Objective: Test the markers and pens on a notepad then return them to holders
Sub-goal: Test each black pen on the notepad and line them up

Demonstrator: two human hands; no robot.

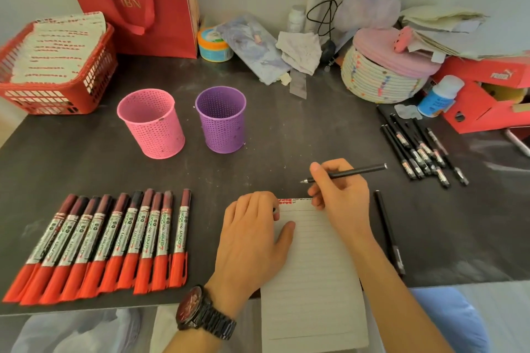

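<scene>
Dark desk top (286,135) runs the width of the scene, pushed against a pale wall and crowded at the back. At the far left sits a red basket (43,100) stacked with papers, with a red paper bag (160,8) standing behind it. Nearer the front edge, a row of red markers (109,241) lies side by side, caps on. Beyond them a pink holder (152,123) and a purple holder (222,120) stand upright, just apart. The left hand (252,241), a dark watch (203,314) on its wrist, presses down on the top left corner of the lined notepad (312,281), thumb spread on the page. The pad hangs over the desk's near edge and shows small red marks along its top line. The right hand (341,192) pinches a black pen (361,170), tip pointing left above the pad's top edge. Another pen (388,232) lies just right of the pad, and a loose cluster of black pens (418,149) lies farther back, near a woven basket (378,80) and a red shoebox (481,106).
</scene>
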